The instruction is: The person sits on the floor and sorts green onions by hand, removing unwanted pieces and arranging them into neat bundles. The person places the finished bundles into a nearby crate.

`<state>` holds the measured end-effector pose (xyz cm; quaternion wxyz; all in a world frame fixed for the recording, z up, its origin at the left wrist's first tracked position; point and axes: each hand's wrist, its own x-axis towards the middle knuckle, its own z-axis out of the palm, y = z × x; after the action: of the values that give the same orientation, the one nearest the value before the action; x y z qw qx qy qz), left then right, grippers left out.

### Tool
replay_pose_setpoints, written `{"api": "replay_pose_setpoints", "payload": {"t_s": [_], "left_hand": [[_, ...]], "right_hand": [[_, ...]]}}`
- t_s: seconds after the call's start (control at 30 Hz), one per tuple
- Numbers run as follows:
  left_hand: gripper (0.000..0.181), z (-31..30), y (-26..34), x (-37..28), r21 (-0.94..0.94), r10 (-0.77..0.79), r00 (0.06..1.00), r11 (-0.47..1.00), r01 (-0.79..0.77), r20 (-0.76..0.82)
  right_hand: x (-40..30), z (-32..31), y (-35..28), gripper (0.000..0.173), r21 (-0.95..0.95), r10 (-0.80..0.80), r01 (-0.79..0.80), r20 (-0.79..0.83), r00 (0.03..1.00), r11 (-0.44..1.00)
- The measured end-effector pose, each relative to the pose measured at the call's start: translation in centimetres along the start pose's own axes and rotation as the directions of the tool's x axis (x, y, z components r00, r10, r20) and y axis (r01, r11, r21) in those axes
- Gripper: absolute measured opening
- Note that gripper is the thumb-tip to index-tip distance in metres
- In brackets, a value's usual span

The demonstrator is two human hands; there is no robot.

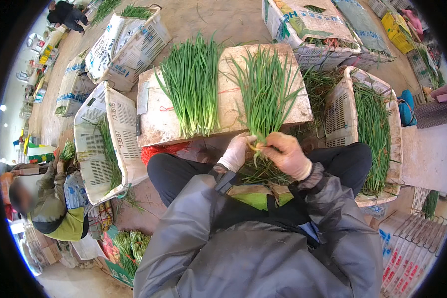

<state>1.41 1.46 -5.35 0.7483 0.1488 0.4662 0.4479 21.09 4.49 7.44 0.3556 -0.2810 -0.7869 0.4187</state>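
My left hand (238, 151), in a thin whitish glove, is closed around the lower stems of a bunch of long green leaves that look like garlic chives (264, 93). Gloved as well, my right hand (287, 154) pinches the yellowish stem ends from the other side. The leaves of this bunch fan out over the worn board (149, 126) in front of me. On the board's left half lies a larger, neatly lined-up pile of the same greens (195, 85), pale ends towards me. A thin red tie (167, 109) shows beside that pile.
A dark-handled knife (138, 124) lies at the board's left edge. White plastic crates stand left (128, 138) and right (395, 149), both holding greens. Red netting (160, 151) is under the board. Covered crates (309, 56) stand beyond it. A co-worker (59, 216) sits at the left.
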Motion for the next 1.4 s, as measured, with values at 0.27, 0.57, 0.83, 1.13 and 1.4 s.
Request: {"api": "replay_pose_setpoints", "payload": {"t_s": [0.27, 0.57, 0.83, 1.13, 1.4], "left_hand": [[0.037, -1.3, -1.2, 0.0, -0.054, -0.108, 0.981, 0.993, 0.101, -0.159], [0.035, -1.5, -1.4, 0.2, -0.115, -0.105, 0.984, 0.989, 0.089, -0.146], [0.021, 0.2, -0.2, -1.0, 0.004, -0.084, 0.986, 0.996, 0.086, -0.141], [0.031, 0.2, -0.4, -0.9, -0.073, -0.168, 0.985, 0.983, 0.171, 0.041], [0.036, -0.1, -0.4, -1.2, -0.101, -0.131, 0.981, 0.988, 0.117, -0.143]], "right_hand": [[4.2, -12.9, 1.2, 0.013, 0.592, 0.411, -0.066, -0.470, 0.781, 0.803], [-0.5, -10.0, 15.4, 0.041, -0.788, 0.508, -0.478, -0.249, 0.824, 0.389], [0.7, 4.2, 8.0, 0.034, 0.184, 0.800, -0.812, 0.150, 0.581, 0.554], [0.3, 4.5, 7.3, 0.015, 0.449, 0.746, -0.722, 0.162, 0.645, 0.527], [3.3, -6.6, 0.7, 0.014, 0.622, 0.642, -0.402, -0.219, 0.735, 0.672]]}}
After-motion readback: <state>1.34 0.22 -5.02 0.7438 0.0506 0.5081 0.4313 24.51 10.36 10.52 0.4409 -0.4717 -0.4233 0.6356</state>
